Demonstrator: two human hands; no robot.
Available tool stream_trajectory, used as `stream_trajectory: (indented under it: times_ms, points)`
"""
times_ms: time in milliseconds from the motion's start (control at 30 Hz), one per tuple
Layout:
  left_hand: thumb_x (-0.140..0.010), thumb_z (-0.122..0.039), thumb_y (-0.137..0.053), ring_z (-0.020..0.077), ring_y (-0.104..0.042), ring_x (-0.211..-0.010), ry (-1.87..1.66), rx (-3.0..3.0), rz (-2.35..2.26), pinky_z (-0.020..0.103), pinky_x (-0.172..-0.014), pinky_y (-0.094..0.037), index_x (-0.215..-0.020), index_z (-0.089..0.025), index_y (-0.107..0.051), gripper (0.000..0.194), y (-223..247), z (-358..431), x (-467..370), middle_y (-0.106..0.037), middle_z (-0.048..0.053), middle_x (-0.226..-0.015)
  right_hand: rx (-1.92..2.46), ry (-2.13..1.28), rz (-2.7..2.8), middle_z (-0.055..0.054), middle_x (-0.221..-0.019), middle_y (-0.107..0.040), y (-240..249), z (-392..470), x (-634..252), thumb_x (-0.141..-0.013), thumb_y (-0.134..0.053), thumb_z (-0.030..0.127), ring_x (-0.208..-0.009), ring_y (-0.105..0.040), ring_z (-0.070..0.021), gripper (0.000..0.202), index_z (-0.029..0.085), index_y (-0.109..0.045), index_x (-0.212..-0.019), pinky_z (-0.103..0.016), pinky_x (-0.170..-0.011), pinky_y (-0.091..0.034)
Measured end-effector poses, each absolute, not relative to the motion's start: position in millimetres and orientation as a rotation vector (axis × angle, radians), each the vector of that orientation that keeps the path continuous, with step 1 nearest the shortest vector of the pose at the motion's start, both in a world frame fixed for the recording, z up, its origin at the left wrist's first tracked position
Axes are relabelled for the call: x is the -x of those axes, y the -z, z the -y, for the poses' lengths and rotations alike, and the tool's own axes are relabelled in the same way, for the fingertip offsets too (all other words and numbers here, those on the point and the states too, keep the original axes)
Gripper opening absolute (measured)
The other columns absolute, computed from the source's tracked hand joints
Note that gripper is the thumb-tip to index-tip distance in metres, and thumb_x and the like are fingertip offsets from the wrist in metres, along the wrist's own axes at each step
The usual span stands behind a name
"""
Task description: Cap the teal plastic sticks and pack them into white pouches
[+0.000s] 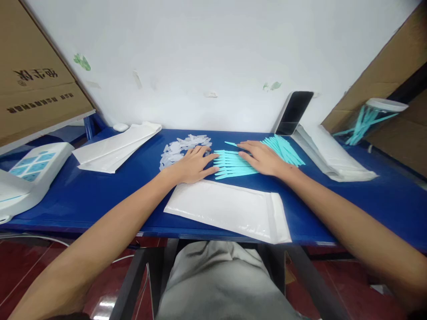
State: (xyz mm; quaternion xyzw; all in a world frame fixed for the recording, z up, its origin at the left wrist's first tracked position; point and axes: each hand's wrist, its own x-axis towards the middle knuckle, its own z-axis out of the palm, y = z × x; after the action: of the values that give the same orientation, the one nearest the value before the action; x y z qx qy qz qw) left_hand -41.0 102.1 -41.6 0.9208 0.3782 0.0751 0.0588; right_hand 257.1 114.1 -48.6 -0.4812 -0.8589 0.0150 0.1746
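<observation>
Several turquoise sticks (231,163) lie side by side in a row on the blue table (133,195). My left hand (195,165) has its fingers spread at the row's left end, next to a pile of small translucent pieces (180,149). Over the right part of the row, my right hand (260,156) is spread, its thumb by the sticks and its fingertips near a single turquoise stick (231,143) lying farther back. A larger pile of turquoise sticks (286,150) sits beyond my right hand. Nearest me lies a white padded envelope (227,208).
White envelopes (116,146) lie at the left, and others (335,153) at the right. A phone (294,113) leans against the wall. A white device (36,173) stands at the far left. At the right, a clear cup (387,105) on its side holds turquoise sticks. Cardboard flanks both sides.
</observation>
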Motion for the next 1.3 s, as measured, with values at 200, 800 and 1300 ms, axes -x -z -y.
stream_trajectory:
  times_ms: [200, 800, 1300]
  points:
    - [-0.106, -0.069, -0.026, 0.0402, -0.034, -0.15, -0.233, -2.798, -1.139, 0.06, -0.121, -0.029, -0.157, -0.023, -0.047, 0.072, 42.6, -102.6, 41.3, -0.04, 0.019, -0.16, 1.367, -0.082, 2.475, -0.018, -0.151, -0.061, 54.9, -121.1, -258.7, -0.107, -0.034, 0.057, -0.143, -0.053, -0.0398, 0.065, 0.014, -0.063, -0.146, -0.06, -0.118, -0.039]
    - [-0.107, -0.068, -0.025, 0.04, -0.038, -0.145, -0.239, -2.834, -1.149, 0.061, -0.118, -0.033, -0.157, -0.024, -0.048, 0.07, 43.8, -104.3, 41.5, -0.042, 0.02, -0.158, 1.17, -0.208, 2.572, -0.016, -0.158, -0.055, 47.8, -108.7, -252.0, -0.106, -0.036, 0.062, -0.147, -0.05, -0.0375, 0.07, 0.016, -0.054, -0.155, -0.059, -0.122, -0.038]
    - [-0.107, -0.065, -0.031, 0.0385, -0.041, -0.143, -0.294, -2.892, -1.066, 0.057, -0.117, -0.034, -0.155, -0.023, -0.048, 0.066, 41.8, -101.1, 42.0, -0.045, 0.018, -0.154, 1.228, -0.161, 2.543, -0.02, -0.165, -0.044, 40.0, -95.9, -256.4, -0.104, -0.043, 0.057, -0.15, -0.045, -0.0373, 0.066, 0.015, -0.053, -0.154, -0.059, -0.122, -0.038]
